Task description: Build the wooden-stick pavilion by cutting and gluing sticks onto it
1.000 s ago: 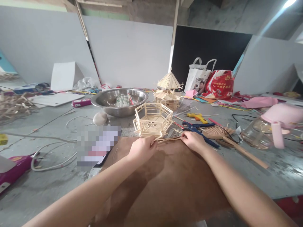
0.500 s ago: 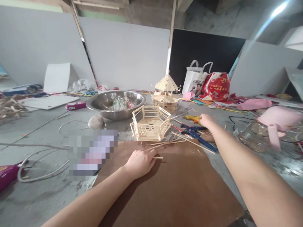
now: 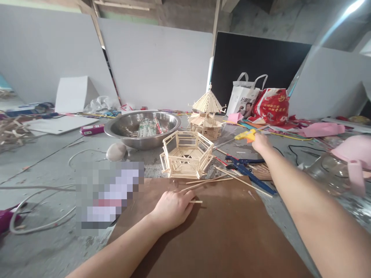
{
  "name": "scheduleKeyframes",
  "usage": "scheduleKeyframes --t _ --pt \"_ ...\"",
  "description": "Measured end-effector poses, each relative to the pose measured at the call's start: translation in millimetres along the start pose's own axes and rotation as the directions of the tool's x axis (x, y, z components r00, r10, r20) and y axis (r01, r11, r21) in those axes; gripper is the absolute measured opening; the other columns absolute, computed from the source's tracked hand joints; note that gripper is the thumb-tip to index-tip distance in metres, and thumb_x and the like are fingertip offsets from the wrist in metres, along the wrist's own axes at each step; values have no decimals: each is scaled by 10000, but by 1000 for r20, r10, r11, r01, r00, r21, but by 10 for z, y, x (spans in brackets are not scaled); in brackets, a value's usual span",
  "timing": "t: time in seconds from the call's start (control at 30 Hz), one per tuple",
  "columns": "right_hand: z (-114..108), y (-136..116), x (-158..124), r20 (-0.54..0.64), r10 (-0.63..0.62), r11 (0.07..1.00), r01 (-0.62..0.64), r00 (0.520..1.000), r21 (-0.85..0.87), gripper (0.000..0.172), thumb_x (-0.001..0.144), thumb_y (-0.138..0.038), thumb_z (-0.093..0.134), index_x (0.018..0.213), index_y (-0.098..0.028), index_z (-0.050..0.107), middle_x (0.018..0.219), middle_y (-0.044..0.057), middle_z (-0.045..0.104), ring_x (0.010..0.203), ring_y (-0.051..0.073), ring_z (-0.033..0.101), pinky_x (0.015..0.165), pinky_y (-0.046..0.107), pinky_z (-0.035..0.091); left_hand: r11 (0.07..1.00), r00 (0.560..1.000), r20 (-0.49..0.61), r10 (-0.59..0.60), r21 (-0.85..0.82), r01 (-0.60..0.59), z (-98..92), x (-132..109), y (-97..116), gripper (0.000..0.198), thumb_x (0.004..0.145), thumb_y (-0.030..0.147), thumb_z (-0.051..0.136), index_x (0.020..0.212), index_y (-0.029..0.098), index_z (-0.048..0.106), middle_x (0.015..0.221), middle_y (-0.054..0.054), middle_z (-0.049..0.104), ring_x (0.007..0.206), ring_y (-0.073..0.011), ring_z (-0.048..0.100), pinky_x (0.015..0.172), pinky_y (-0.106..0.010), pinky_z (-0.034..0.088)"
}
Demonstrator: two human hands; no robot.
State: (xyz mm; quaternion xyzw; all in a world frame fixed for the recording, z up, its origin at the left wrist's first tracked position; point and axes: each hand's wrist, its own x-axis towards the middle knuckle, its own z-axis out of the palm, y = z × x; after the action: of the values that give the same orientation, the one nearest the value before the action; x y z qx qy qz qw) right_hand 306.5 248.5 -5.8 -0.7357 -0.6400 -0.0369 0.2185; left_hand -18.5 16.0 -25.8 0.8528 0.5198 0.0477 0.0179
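My left hand (image 3: 174, 208) rests on the brown board (image 3: 228, 239), fingers closed on a short wooden stick (image 3: 197, 201) whose end pokes out to the right. Out at the right, my right hand (image 3: 261, 143) grips a yellow hot glue gun (image 3: 245, 135), raised above the floor with its nozzle towards the left. Beyond my left hand stands a six-sided frame of wooden sticks (image 3: 187, 154) at the board's far edge. Loose sticks (image 3: 208, 180) lie between that frame and my left hand. Blue-handled pliers (image 3: 251, 173) lie below my right hand.
A steel basin (image 3: 142, 144) stands behind, left of a stick pavilion with a pointed roof (image 3: 207, 112). At right is a clear jug with a pink lid (image 3: 348, 162). A white round object (image 3: 116, 151), cables and a pixelated patch (image 3: 116, 197) are at left. Bags (image 3: 272, 106) stand behind.
My right hand has lifted the glue gun off the floor area by the pliers, moving it up and slightly right. My left hand keeps its place with the stick. The view has shifted slightly.
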Motion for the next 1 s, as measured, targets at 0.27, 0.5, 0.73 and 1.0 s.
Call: scheduleKeyframes --t 0.27,0.5,0.73,1.0 --pt "-775 229 -261 214 116 721 -230 970 654 179 600 -85 575 760 -159 548 692 22 578 594 155 568 565 313 493 1000 1000 14 -13 -16 14 -8 36 -11 214 797 245 322 883 233 517 846 -11 639 751 -194 596 580 -278 417" --pt "-1053 295 -1031 425 -241 213 -380 872 900 180 630 -191 603 805 -191 561 729 3 614 477 77 509 403 206 459 998 998 22 -59 -5 59 3 55 -26 244 798 293 330 914 232 536 808 -43 644 780 -211 596 613 -294 414" --pt "-862 12 -1440 438 -422 -84 -515 794 853 172 672 -347 592 764 -206 557 681 -21 621 418 59 463 354 182 397 1000 1000 -11 -28 3 28 -11 33 -21 267 803 303 311 884 225 553 823 -40 644 762 -205 597 606 -289 411" --pt "-663 -124 -1468 447 -448 -65 -527 774 847 149 707 -302 556 823 -208 557 798 10 648 405 54 466 378 195 403 994 988 -112 -107 17 110 5 17 -97 260 780 261 316 824 224 570 750 -21 655 681 -195 600 554 -268 378"
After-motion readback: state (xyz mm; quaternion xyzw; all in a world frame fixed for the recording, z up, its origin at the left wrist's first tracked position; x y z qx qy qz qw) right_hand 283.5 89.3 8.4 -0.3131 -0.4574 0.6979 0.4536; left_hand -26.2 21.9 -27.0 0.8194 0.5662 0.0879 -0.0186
